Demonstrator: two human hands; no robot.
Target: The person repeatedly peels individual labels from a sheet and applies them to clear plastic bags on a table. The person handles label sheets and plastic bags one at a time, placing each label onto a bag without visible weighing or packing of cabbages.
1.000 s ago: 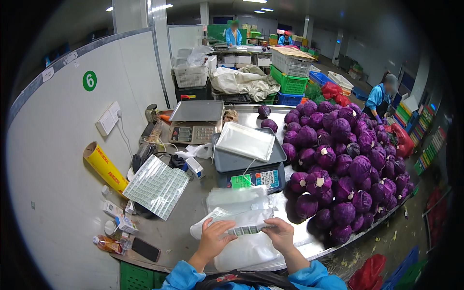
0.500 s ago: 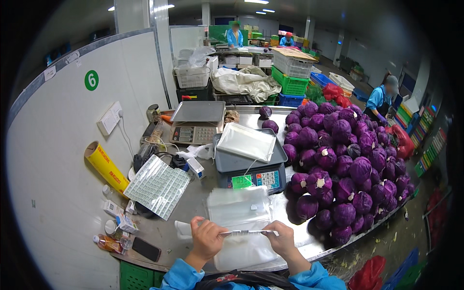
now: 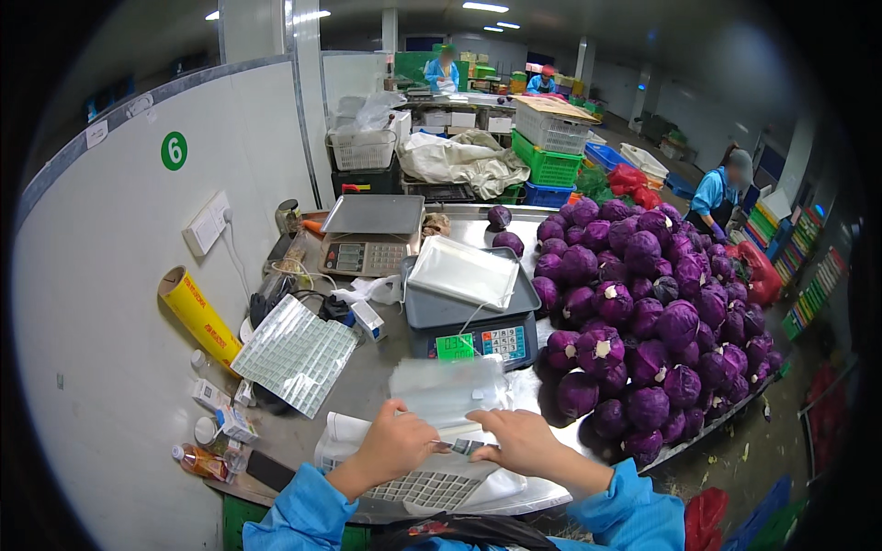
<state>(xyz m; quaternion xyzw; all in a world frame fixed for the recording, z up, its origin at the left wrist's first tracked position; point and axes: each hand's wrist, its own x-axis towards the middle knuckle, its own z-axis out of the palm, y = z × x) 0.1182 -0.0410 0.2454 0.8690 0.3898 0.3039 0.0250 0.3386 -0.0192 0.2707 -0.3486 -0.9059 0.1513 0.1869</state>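
Note:
Low in front of me lies a white-backed sheet with a grid of labels (image 3: 432, 489), partly under my hands. My left hand (image 3: 395, 445) is closed, its fingertips pinching the sheet's upper edge. Opposite it, my right hand (image 3: 522, 447) rests over the sheet, thumb and forefinger apart; its other fingers are mostly hidden. Between the fingertips a small dark-and-white strip shows, too small to make out. Just beyond the hands is a stack of clear plastic bags (image 3: 441, 387). Another shiny grid sheet of labels (image 3: 299, 354) lies to the left.
A scale (image 3: 514, 342) carrying a pack of clear bags (image 3: 464, 272) stands ahead, with a second scale (image 3: 367, 220) behind. Purple cabbages (image 3: 678, 324) are heaped right. At left are a yellow roll (image 3: 197, 317), bottles, boxes and a phone (image 3: 269, 470). Several people work farther off.
The narrow strip stretched between both hands has given way to the white-backed grid sheet beneath them. My right hand has turned, its thumb and forefinger now spread.

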